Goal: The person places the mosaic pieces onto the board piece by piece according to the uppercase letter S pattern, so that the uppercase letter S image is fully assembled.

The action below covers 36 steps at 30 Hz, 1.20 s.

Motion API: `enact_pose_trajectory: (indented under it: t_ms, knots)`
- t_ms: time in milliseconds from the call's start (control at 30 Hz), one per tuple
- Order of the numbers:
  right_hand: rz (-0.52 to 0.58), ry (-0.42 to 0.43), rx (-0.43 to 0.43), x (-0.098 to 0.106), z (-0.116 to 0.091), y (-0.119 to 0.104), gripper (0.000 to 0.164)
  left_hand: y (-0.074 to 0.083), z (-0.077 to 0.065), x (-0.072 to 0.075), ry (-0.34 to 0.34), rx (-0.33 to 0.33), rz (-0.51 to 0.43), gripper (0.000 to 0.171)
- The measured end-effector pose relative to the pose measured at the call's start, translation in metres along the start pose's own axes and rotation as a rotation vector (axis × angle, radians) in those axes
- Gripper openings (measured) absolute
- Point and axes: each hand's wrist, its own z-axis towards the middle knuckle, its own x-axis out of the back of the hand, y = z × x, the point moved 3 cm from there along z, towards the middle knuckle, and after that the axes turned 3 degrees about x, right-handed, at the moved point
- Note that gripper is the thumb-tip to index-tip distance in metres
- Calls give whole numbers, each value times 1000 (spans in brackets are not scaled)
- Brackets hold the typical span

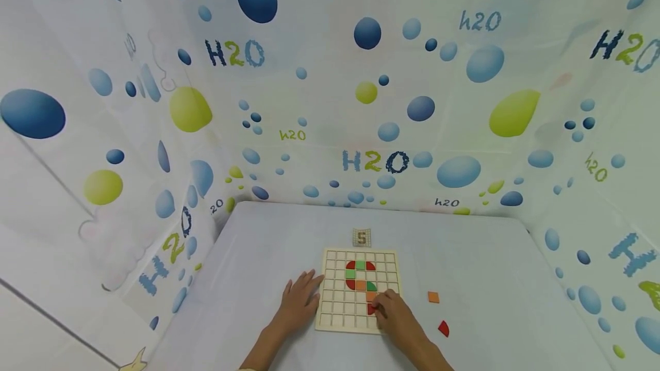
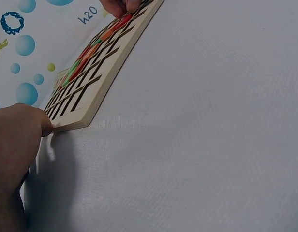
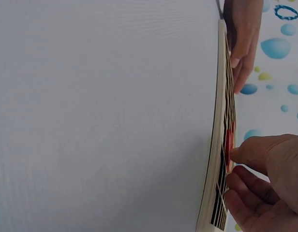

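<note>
A square wooden grid board point(image 1: 340, 316) lies on the table, with red, green and orange pieces set in some of its cells. My left hand point(image 1: 299, 302) rests at its left edge, fingers spread and fingertips along the rim; the left wrist view shows the thumb point(image 2: 46, 123) against the board's corner. Over the lower right cells, my right hand point(image 1: 397, 319) bends its fingers and thumb round a red piece point(image 1: 370, 308) lying in the grid. From the right wrist, the thumb tip point(image 3: 234, 154) is at the red piece, fingertips just beside it. The fingers partly cover this piece.
Behind the board stands a small beaded card point(image 1: 362, 237) showing the figure 5. To the right lie a loose orange square point(image 1: 433, 297) and a red quarter-circle piece point(image 1: 444, 328). A curtain point(image 1: 319, 102) printed with drops and H2O surrounds the white table point(image 1: 479, 262).
</note>
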Motion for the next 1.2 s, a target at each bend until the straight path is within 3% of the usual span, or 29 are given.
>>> enact_pose_trajectory:
  t_ms: [133, 333, 467, 567, 800, 1200]
  knots:
    - [23, 46, -35, 8, 0, 8, 14, -3, 1, -2, -4, 3, 31, 48]
    - [15, 93, -228, 39, 0, 48, 30, -6, 1, -3, -7, 2, 20, 47]
    - [1, 71, -291, 62, -5, 78, 45, -6, 2, -2, -3, -3, 24, 47]
    - [25, 18, -321, 72, -12, 94, 47, -6, 1, -2, -2, -3, 19, 47]
    - [70, -13, -304, 78, -18, 106, 25, -9, 3, -4, -5, -3, 10, 48]
    - [117, 29, -274, 70, -15, 106, 19, -7, 3, -4, -3, -19, 19, 47]
